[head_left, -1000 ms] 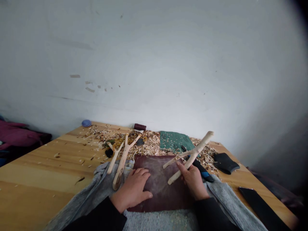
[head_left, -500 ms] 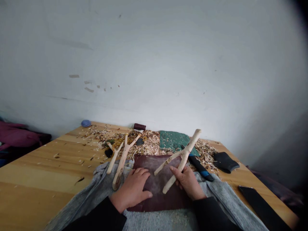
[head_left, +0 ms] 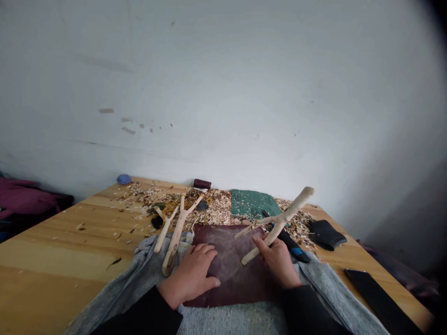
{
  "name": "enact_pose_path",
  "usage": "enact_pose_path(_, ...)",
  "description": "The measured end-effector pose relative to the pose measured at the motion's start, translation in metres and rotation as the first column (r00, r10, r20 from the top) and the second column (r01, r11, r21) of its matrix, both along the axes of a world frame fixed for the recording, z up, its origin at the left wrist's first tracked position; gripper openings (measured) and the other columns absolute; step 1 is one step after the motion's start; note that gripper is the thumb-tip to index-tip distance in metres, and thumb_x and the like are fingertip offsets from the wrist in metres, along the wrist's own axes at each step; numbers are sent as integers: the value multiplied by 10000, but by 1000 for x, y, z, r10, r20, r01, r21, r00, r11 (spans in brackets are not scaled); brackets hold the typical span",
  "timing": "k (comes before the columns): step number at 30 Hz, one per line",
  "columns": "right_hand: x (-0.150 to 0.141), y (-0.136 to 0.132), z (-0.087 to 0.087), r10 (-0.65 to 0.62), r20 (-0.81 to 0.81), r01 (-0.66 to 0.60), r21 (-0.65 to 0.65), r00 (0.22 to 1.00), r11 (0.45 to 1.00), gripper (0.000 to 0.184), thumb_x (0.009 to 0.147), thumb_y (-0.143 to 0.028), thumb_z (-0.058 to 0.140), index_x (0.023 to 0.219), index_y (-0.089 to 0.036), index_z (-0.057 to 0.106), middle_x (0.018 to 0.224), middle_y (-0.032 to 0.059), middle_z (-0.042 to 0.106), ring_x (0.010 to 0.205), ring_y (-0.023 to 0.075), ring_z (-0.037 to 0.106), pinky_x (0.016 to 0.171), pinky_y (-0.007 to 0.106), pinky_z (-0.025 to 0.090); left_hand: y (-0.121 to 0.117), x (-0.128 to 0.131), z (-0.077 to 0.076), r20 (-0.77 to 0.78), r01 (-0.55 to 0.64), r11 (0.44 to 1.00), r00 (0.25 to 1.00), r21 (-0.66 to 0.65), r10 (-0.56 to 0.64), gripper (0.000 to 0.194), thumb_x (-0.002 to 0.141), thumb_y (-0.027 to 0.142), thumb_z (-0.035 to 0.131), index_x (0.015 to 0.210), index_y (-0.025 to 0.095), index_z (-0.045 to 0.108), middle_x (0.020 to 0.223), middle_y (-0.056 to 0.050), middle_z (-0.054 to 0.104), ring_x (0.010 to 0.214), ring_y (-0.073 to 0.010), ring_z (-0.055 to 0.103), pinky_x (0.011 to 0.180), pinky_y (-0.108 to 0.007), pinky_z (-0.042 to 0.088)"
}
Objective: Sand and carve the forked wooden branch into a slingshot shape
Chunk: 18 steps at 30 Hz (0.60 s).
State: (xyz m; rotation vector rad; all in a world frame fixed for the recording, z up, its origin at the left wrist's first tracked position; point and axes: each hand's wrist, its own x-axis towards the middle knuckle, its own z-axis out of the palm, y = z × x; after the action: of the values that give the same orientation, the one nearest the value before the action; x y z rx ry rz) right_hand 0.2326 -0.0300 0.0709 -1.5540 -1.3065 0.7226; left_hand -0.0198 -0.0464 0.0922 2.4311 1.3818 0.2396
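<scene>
My right hand (head_left: 278,261) grips one prong of a peeled, Y-shaped forked stick (head_left: 284,217), its thicker end pointing up and to the right. The stick is over a dark red sheet of sandpaper (head_left: 232,260), which has pale dust on its middle. Flat on the sheet's left part lies my left hand (head_left: 193,273), fingers stretched and thumb apart, holding nothing. Two more forked sticks rest just left of it: a larger one (head_left: 179,231) and a smaller one (head_left: 165,231). Under the sheet is a grey cloth (head_left: 216,318).
Wood shavings (head_left: 220,204) cover the table's back part around a green sheet (head_left: 253,203). A thread spool (head_left: 202,184) and a blue ball (head_left: 124,179) sit near the wall. To the right are a black-and-blue handled tool (head_left: 293,246), a black curved piece (head_left: 327,235) and a phone (head_left: 379,295).
The forked stick in my right hand has shifted right and tilted lower, its near end moving up the sheet. My left hand stays in place.
</scene>
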Motion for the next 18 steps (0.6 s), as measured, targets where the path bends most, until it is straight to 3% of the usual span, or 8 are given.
enact_pose_path(6, -11, -4, 5, 28, -108, -42, -126, 994, 991, 452, 685, -620, 632, 552, -231, 446, 389, -31, 484, 304, 101, 395, 325, 230, 274, 1, 0, -1, -2, 3, 1000, 1000, 10, -3, 560, 740, 374, 647, 1256, 167, 576, 1380, -114, 521, 1287, -293, 424, 1096, -436, 292)
enact_pose_path(15, 19, 9, -6, -174, -32, 172, -60, 984, 983, 441, 710, -625, 620, 575, -232, 474, 387, -28, 485, 358, 134, 459, 378, 251, 333, -1, -1, -1, 8, 4, 1000, 1000, 6, -4, 563, 745, 377, 652, 1260, 164, 576, 1389, -113, 514, 1295, -292, 420, 1099, -438, 287)
enact_pose_path(18, 20, 9, -7, -159, -3, 159, -32, 987, 987, 434, 714, -610, 626, 574, -222, 489, 403, -20, 505, 383, 136, 477, 398, 251, 341, -1, -1, 0, 5, 3, 1000, 1000, 1, -3, 562, 748, 373, 647, 1263, 162, 574, 1389, -115, 514, 1296, -292, 419, 1098, -438, 287)
